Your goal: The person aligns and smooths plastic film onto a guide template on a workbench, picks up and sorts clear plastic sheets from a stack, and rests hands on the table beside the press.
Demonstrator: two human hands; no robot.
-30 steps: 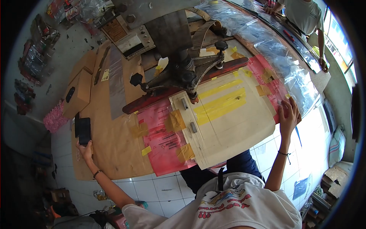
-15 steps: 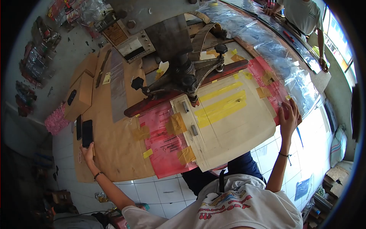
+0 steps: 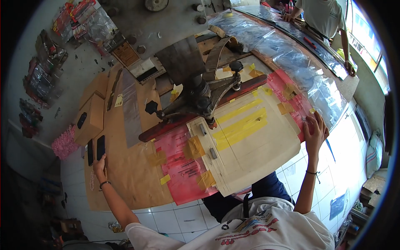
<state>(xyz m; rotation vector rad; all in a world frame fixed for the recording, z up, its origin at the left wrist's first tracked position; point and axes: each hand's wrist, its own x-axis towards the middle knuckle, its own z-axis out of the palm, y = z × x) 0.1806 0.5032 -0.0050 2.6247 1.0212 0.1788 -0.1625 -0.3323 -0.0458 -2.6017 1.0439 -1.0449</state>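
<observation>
My left hand is closed on the lower end of a dark phone, at the left side of the brown-covered table. A second dark phone lies just left of it. My right hand is at the right edge of the table, its bent fingers gripping the edge of a red plastic sheet; its palm side is partly hidden. Between my hands lies a cream board with yellow tape strips and two small metal blocks. A press bar with black knobs spans above its far edge.
A machine control box stands behind the press. Cardboard boxes and a pink bundle are at the left. Clear plastic sheeting covers the far table, where another person stands. A blue strip hangs below my right hand.
The view has tilted slightly. My left hand has moved the phone away from me, farther up beside the second phone. My right hand keeps its place at the sheet's edge.
</observation>
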